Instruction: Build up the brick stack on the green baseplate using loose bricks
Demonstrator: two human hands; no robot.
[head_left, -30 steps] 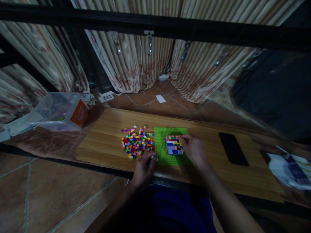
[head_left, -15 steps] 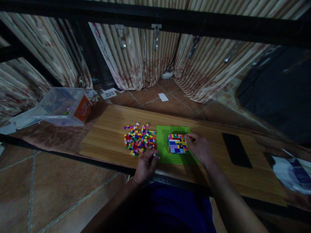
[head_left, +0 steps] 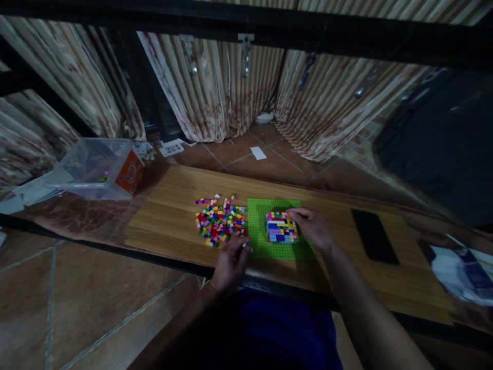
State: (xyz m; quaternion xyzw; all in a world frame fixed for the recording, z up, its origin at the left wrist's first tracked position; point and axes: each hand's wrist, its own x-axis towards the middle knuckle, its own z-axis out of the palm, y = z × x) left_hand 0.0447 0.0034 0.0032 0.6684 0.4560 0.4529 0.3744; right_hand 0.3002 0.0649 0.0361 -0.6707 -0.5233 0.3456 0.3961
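A many-coloured block built of toy bricks point(head_left: 281, 228) stands on a green studded baseplate point(head_left: 258, 249). My right hand point(head_left: 314, 228) reaches in from the right, its thumb and fingers pinched at the block's far right corner; whatever is between the fingertips is too small to make out. My left hand point(head_left: 231, 257) rests at the near edge of a pile of loose toy bricks point(head_left: 219, 221), close to the baseplate's left side. Small white bricks point(head_left: 246, 246) show between its closed thumb and fingers.
The work lies on a long wooden board point(head_left: 165, 216). A black phone-like slab point(head_left: 374, 236) lies to the right, with a plastic bag point(head_left: 458, 272) beyond it. A clear plastic bin point(head_left: 92, 164) with an orange label stands at the far left. Curtains point(head_left: 215, 92) hang behind.
My right hand's fingertips have shifted slightly left and away from me along the block's far edge. My left hand stays put with the white bricks.
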